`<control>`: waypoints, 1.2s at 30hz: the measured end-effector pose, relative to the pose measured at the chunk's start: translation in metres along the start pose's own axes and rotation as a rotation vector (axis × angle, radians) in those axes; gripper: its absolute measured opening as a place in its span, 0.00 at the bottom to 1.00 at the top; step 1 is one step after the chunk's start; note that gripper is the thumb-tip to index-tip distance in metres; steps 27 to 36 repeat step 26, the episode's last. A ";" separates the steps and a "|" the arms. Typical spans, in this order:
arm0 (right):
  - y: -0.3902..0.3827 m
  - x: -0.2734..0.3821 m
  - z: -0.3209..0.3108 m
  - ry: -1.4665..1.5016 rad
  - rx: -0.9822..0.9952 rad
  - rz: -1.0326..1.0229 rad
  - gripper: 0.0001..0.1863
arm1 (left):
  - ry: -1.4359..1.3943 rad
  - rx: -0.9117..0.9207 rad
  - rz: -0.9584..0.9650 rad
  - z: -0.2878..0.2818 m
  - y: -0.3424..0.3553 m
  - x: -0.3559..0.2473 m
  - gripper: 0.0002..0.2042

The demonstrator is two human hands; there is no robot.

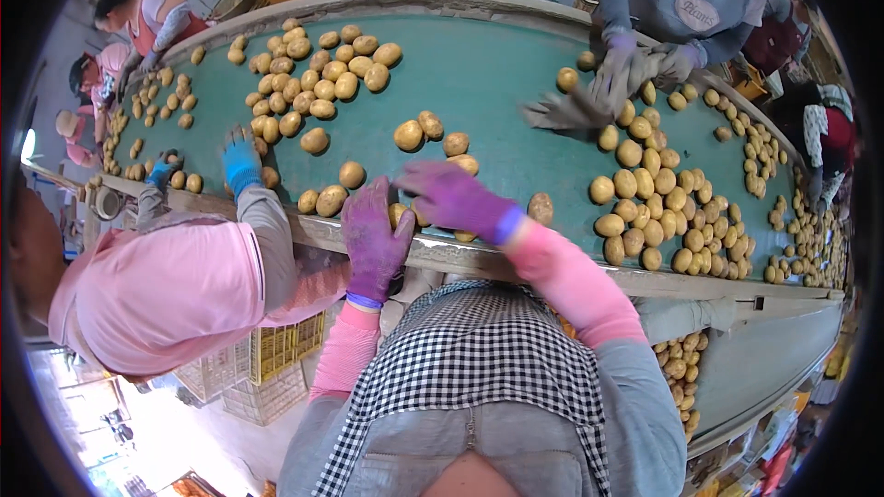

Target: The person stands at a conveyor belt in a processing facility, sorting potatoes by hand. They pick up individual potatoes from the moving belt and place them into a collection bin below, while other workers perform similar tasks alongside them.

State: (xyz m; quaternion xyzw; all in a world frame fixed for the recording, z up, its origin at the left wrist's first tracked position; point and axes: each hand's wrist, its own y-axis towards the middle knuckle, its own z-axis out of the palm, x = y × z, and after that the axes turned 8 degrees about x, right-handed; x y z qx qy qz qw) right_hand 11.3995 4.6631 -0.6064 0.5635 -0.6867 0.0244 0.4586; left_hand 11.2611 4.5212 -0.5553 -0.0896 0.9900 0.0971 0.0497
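Both my hands wear purple gloves and are at the near edge of a green conveyor belt (516, 64) strewn with potatoes. My left hand (373, 237) is above the wooden edge, thumb spread from its fingers, with nothing visible in its grip. A potato (397, 215) peeks out beside its thumb. My right hand (458, 200) reaches leftward across the belt, fingers stretched out, partly covering a few potatoes. Just past it lies another potato (465, 163), and a brownish potato (540, 209) rests near its wrist. Whatever lies beneath the right palm is hidden.
Close on my left, a person in pink (170, 290) reaches a blue-gloved hand (242, 162) over the belt. Across it, another person's gloved hand (622, 69) holds grey cloth-like material (575, 112). Potato heaps (663, 188) lie right. Plastic crates (267, 373) stand lower left.
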 end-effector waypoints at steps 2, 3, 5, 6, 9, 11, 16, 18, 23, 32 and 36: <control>0.011 -0.010 0.037 -0.202 -0.056 -0.045 0.11 | 0.005 -0.008 -0.035 0.006 -0.003 -0.004 0.32; 0.010 -0.004 0.045 -0.265 -0.059 -0.009 0.10 | -0.008 -0.008 -0.053 0.011 -0.007 -0.005 0.32; -0.004 0.004 0.037 -0.275 0.145 0.117 0.10 | 0.025 0.066 -0.085 0.013 -0.015 -0.012 0.32; -0.019 0.008 0.027 -0.289 0.190 0.173 0.11 | 0.030 0.092 -0.084 0.012 -0.016 -0.018 0.31; -0.079 -0.010 -0.016 -0.160 0.248 0.217 0.13 | 0.041 0.135 -0.065 0.017 -0.013 -0.037 0.29; -0.117 -0.014 -0.042 -0.203 0.240 0.248 0.14 | 0.025 0.185 -0.074 0.014 -0.012 -0.049 0.29; -0.196 -0.051 -0.094 -0.125 0.005 0.428 0.14 | 0.068 0.242 0.055 0.026 -0.006 -0.075 0.27; -0.217 -0.063 -0.113 -0.130 -0.153 0.513 0.15 | -0.009 0.313 0.147 0.026 -0.005 -0.098 0.28; -0.282 -0.013 -0.173 0.597 -0.504 0.621 0.28 | -0.158 0.380 0.289 0.051 -0.012 -0.147 0.28; -0.343 0.027 -0.182 0.912 -0.707 0.578 0.31 | -0.156 0.432 0.286 0.062 -0.001 -0.162 0.29; -0.343 0.027 -0.182 0.912 -0.707 0.578 0.31 | -0.156 0.432 0.286 0.062 -0.001 -0.162 0.29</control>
